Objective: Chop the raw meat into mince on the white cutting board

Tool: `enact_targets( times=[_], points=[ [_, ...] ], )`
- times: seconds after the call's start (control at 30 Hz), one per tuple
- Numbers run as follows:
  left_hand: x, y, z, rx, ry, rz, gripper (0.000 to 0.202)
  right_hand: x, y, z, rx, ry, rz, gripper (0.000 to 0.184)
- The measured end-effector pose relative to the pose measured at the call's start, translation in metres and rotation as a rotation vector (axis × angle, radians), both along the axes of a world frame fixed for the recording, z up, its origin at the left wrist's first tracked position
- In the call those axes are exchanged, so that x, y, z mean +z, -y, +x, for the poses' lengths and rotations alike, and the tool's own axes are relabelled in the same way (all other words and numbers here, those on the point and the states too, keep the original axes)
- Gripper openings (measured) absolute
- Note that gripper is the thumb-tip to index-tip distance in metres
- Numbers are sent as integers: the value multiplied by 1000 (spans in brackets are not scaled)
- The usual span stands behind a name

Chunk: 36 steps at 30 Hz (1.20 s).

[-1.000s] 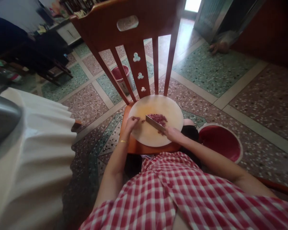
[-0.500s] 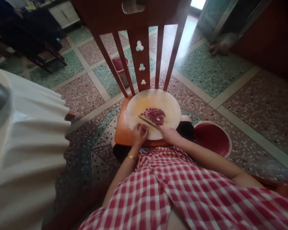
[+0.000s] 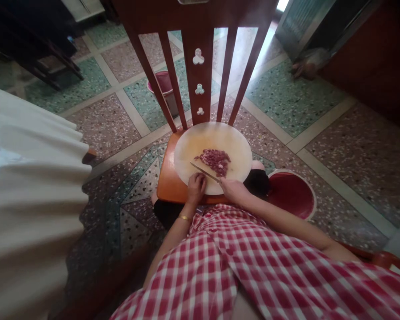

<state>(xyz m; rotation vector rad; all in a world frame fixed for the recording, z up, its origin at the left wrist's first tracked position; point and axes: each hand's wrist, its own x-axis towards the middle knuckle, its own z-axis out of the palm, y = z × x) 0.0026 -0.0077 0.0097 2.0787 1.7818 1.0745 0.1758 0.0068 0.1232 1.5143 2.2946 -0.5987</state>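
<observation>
A round pale cutting board [image 3: 223, 133] lies on the chair seat [image 3: 167, 182]. On its middle is a pile of chopped dark red meat [image 3: 215, 159]. My right hand [image 3: 234, 190] is closed round the handle of a knife [image 3: 203, 170]. The blade points to the left and slightly away from me, just on the near side of the meat. At the board's near left edge is my left hand [image 3: 196, 186], its fingers curled in close below the blade. Whatever lies under those fingers, if anything, is hidden.
The slatted chair back [image 3: 195, 26] rises behind the board. To the right of my knee stands a red-lined bucket [image 3: 314, 200]. Another bin [image 3: 171, 104] shows through the slats. A table with a pleated pale cloth [image 3: 36, 195] is at my left.
My left hand has moved slightly to the right and its fingers have turned down beside the knife. The knife and meat look nearly the same. The view has shifted slightly.
</observation>
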Motion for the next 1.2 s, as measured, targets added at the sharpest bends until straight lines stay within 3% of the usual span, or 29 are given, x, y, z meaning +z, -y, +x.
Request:
enact_targets(
  times=[0.27,0.53,0.7,0.83,1.03,1.2],
  points=[
    [-7,-2,-1,-10,-27,2,24,-7,-5,-13,95,1,-9,25],
    [-18,0,-3,1,-70,-26,29,-11,-35,-68,159,-56,-12,32],
    [-13,-1,-2,-12,-45,4,21,-15,-23,-31,149,-31,-15,33],
    [-5,-2,-1,7,-7,68,18,-6,-18,0,78,52,-19,29],
    [-2,1,-2,-6,0,57,21,7,-6,-7,96,0,-2,27],
    [-12,-1,-2,10,-31,44,19,-2,-10,-20,103,-36,-31,29]
  ],
)
